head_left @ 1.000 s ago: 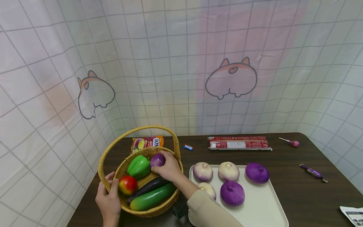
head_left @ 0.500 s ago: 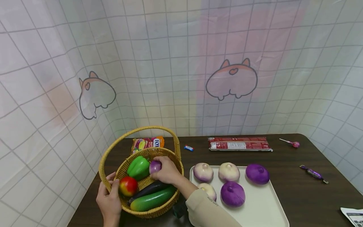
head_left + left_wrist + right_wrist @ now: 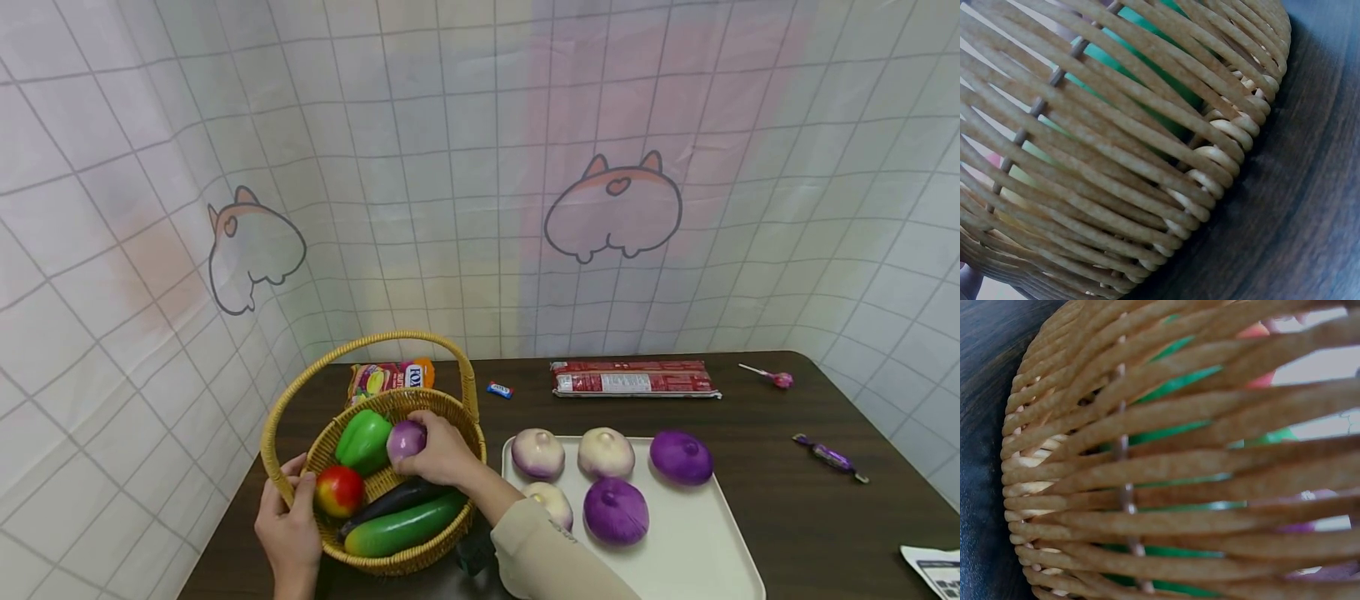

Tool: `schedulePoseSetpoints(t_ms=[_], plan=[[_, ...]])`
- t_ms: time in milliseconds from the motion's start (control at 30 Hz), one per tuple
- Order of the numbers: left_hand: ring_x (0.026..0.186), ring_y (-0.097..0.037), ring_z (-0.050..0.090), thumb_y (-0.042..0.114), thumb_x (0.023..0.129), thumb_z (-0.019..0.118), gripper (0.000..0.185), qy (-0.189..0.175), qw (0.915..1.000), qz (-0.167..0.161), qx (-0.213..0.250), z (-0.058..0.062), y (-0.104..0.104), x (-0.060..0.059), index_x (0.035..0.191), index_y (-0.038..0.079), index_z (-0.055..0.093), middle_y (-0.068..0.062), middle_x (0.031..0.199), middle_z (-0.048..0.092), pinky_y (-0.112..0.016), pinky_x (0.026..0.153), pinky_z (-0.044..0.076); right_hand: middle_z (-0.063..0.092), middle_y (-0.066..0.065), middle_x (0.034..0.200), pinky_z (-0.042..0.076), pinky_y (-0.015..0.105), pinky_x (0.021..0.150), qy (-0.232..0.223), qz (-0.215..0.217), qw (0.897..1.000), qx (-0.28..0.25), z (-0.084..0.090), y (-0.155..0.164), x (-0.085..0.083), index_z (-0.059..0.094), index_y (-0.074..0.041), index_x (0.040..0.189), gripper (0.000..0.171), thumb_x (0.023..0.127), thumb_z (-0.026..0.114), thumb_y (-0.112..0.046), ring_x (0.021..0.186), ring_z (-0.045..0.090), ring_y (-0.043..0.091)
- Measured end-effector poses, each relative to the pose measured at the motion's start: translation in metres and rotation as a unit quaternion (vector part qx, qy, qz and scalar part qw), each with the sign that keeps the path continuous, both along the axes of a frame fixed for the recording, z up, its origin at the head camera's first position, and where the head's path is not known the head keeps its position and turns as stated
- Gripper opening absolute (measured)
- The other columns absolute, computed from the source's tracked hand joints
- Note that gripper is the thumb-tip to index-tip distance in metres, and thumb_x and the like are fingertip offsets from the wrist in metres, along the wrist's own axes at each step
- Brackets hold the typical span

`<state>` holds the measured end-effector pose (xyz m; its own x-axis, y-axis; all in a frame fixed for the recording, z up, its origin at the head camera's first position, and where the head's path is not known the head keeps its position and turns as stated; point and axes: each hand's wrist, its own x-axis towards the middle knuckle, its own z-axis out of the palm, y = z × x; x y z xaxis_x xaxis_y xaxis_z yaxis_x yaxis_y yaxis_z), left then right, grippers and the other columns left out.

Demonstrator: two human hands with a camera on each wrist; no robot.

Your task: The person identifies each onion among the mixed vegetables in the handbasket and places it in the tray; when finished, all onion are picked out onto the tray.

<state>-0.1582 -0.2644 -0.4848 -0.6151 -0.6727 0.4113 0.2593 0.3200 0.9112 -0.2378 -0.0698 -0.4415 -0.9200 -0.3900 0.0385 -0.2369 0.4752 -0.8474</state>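
Note:
A wicker basket with a tall arched handle stands at the left of the table. My left hand grips its rim at the foot of the handle. Inside the basket my right hand holds a small purple onion, thumb and fingers on its far and near sides. The onion sits beside a green bell pepper. A red and yellow fruit, a dark eggplant and a green cucumber-like vegetable lie nearer. Both wrist views show mostly basket weave, with green showing through the gaps.
Right of the basket, a white tray bears several whitish and purple turnip-like vegetables. Behind lie a candy bag, a small blue wrapper and a long red package. A lollipop and purple candy lie far right.
My right hand has moved the purple onion slightly left and nearer, up to the green pepper. The left hand keeps its place on the basket.

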Motion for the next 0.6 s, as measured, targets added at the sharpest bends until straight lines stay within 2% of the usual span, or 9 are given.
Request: schedulePoseSetpoints(t_ms=[167, 400, 600], plan=[[0.102, -0.011, 0.058, 0.005, 0.093, 0.064, 0.018, 0.003, 1.0, 0.003, -0.001, -0.001, 0.0, -0.001, 0.083, -0.01, 0.06, -0.015, 0.116, 0.066, -0.009, 0.083, 0.041, 0.049, 0.013, 0.126, 0.051, 0.045, 0.087, 0.017, -0.001, 1.0, 0.007, 0.001, -0.001, 0.003, 0.046, -0.013, 0.141, 0.082, 0.071, 0.085, -0.027, 0.105, 0.056, 0.027], [0.101, -0.011, 0.058, 0.004, 0.093, 0.064, 0.018, 0.002, 0.9999, 0.01, -0.004, -0.001, 0.001, -0.001, 0.083, -0.01, 0.06, -0.016, 0.115, 0.066, -0.009, 0.082, 0.041, 0.042, 0.01, 0.128, 0.051, 0.039, 0.081, 0.053, 0.005, 0.998, 0.018, 0.006, 0.004, 0.013, 0.041, -0.026, 0.145, 0.082, 0.071, 0.078, -0.032, 0.102, 0.054, 0.022], [0.1, -0.01, 0.057, 0.009, 0.094, 0.064, 0.021, -0.011, 0.9999, 0.011, -0.004, 0.002, 0.003, 0.001, 0.083, -0.008, 0.06, -0.011, 0.115, 0.066, -0.011, 0.081, 0.04, 0.038, 0.009, 0.128, 0.052, 0.035, 0.08, 0.066, 0.01, 0.998, -0.003, 0.016, 0.018, 0.026, 0.045, -0.024, 0.14, 0.078, 0.07, 0.078, -0.034, 0.1, 0.054, 0.02]])
